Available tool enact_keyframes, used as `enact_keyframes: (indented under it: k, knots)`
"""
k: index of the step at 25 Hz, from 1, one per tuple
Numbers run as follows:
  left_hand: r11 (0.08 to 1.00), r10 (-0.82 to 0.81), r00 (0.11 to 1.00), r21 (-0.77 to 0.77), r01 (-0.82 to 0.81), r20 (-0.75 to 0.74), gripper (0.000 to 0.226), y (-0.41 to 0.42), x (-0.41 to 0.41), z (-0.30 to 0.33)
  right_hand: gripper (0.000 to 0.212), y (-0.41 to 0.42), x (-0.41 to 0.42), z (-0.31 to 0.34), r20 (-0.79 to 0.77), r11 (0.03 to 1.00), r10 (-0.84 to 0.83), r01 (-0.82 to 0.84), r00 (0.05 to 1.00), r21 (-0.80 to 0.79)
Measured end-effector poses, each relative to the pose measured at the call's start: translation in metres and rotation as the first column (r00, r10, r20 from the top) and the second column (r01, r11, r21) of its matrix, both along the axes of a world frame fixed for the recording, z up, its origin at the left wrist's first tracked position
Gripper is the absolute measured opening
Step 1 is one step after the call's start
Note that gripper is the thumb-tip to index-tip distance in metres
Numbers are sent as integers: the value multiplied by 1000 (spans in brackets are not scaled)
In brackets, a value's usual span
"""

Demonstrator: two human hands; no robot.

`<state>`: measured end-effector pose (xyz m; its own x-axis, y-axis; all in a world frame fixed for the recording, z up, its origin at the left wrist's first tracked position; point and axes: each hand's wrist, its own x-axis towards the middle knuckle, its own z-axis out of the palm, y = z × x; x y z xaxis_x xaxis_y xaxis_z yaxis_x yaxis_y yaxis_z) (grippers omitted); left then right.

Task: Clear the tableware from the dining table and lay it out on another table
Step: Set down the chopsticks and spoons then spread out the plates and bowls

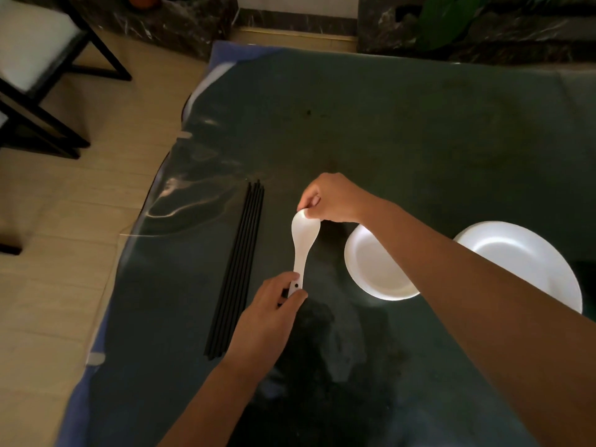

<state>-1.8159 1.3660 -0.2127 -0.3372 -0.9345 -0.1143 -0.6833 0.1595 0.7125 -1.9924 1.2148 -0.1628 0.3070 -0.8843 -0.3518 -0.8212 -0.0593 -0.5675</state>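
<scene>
A white soup spoon (303,245) lies lengthwise near the middle of the dark glass-topped table (403,133). My left hand (271,312) pinches its handle end. My right hand (332,198) pinches the tip of its bowl at the far end. Several black chopsticks (237,269) lie side by side just left of the spoon. To the right of the spoon sits a small white dish (375,269), partly hidden by my right forearm. A larger white plate (522,259) sits further right, also partly hidden by that forearm.
The table's left edge runs diagonally, with tiled floor (74,221) beyond it. A dark-framed chair (38,75) with a white seat stands at the far left. Dark marble walling (483,30) and a green plant (445,21) lie behind the table.
</scene>
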Motion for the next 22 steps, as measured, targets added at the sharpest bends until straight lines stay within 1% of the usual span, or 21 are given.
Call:
enact_keyframes:
  k: [1,2,3,5,6,8,10,12,13,15,17,19,22]
  knots:
    - [1000,-7,1000,-4,7,7,24,-2,0,0,20,-3,1,-1,6,1000,-9,9,1000,-2]
    - [999,-8,999,-42,10,43,28,-5,0,2,19,-5,2,-1,13,1000,-22,22,1000,-8]
    - [992,-15,996,-123,26,90,27,-10,0,2,18,-7,2,-2,19,999,-40,40,999,-11]
    - [934,-93,981,-327,146,172,25,-11,0,7,16,-9,4,-4,25,998,-61,61,998,0]
    - [916,-119,974,-358,183,193,29,-10,1,10,16,-9,4,-4,16,999,-51,51,999,13]
    - [920,-110,981,-357,160,157,38,-4,16,15,19,-12,3,-3,-25,999,-22,22,999,26]
    - [920,-94,978,-359,156,185,53,8,46,14,24,-17,3,1,-39,998,-59,58,997,-22]
    - [894,-176,938,-350,279,299,65,15,84,11,28,-25,9,3,-24,991,-101,99,995,-94]
    - [870,-243,894,-323,372,376,69,16,100,9,31,-29,15,2,-19,989,-95,92,995,-116]
    - [791,-369,780,-269,549,506,70,12,124,5,41,-37,31,0,-25,991,-32,28,999,-135]
    - [712,-448,697,-249,657,560,67,3,133,0,48,-44,47,-4,-68,988,59,-68,996,-137]
    - [656,-483,671,-275,703,562,62,-5,134,-5,51,-48,60,-10,-121,980,124,-140,985,-139]
    - [624,-494,685,-330,708,535,56,-14,129,-9,48,-52,68,-17,-147,971,145,-169,978,-167]
